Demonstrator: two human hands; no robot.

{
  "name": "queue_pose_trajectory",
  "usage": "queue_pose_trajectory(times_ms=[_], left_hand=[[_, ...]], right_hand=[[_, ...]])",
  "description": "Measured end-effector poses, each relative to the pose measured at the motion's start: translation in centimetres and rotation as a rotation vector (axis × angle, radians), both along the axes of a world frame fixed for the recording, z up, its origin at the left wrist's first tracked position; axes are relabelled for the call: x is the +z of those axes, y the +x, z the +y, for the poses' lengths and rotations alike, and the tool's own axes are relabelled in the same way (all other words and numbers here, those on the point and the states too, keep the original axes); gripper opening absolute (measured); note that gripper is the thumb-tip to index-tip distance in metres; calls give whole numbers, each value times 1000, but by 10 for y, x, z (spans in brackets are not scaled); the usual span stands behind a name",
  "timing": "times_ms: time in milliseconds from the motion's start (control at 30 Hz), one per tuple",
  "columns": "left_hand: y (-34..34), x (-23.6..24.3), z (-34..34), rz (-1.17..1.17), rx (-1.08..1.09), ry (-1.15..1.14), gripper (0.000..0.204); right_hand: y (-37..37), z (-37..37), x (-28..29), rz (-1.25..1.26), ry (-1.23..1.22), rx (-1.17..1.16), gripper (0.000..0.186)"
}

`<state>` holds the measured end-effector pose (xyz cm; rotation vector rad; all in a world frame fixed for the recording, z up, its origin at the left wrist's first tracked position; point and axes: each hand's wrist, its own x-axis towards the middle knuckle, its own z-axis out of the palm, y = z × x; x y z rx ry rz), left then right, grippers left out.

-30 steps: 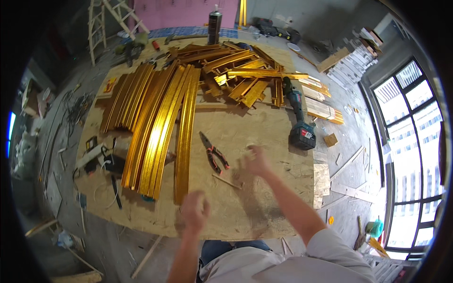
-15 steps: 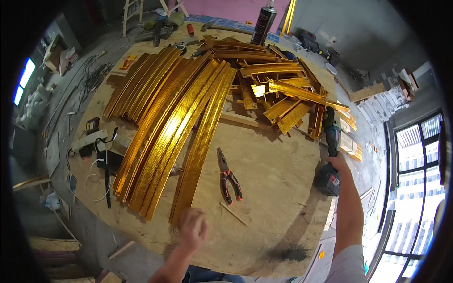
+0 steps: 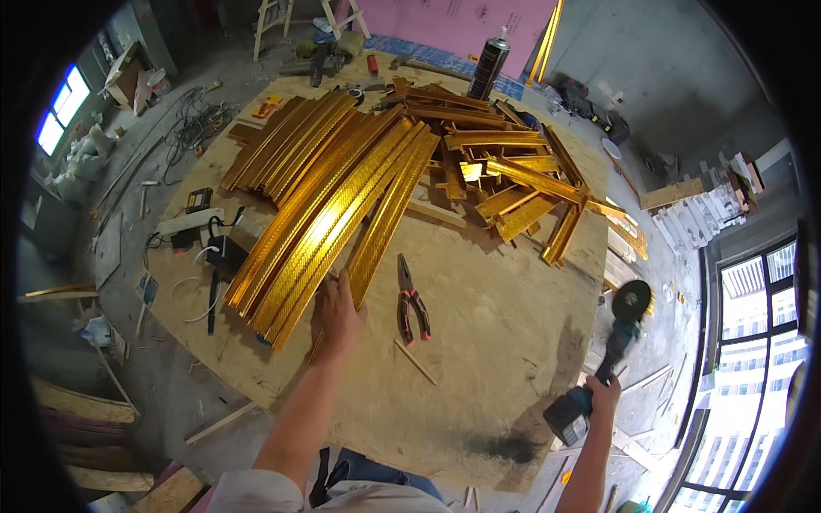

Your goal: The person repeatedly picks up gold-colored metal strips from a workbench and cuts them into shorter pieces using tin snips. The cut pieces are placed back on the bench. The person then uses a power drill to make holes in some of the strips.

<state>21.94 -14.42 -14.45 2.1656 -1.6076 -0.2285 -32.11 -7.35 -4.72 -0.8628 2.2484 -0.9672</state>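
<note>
My left hand is closed on the near part of a long gold metal trim strip, the rightmost of the long ones. Next to it lie several more long, patterned gold strips, side by side. In my right hand is a cordless angle grinder, gripped by its body. Its dark disc points away from me, and the battery end hangs over the table's right edge. Combination pliers with black and red handles lie to the right of the held strip. Below them is a thin wooden stick.
A heap of short gold offcuts covers the far right of the plywood tabletop. Behind it stands a black spray can. At left are a black box with a white cable and a tape measure. Wood scraps litter the floor.
My left hand has moved forward and taken hold of the gold strip. My right hand has drawn the grinder back from beside the offcut heap toward me, over the table's right edge.
</note>
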Motion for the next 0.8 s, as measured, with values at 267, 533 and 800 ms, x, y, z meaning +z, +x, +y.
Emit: queue_pose_trajectory(times_ms=[267,533,800], left_hand=[[-2,26,45,241,-10,246,73],[26,42,104,-245,24,97,34],[-70,69,231,-97,-97,10,36]], right_hand=[[-43,257,36,-477,-205,23,40],[-54,438,-38,-805,-327,-313,21],[-93,583,-103,-944,-381,-659,18]])
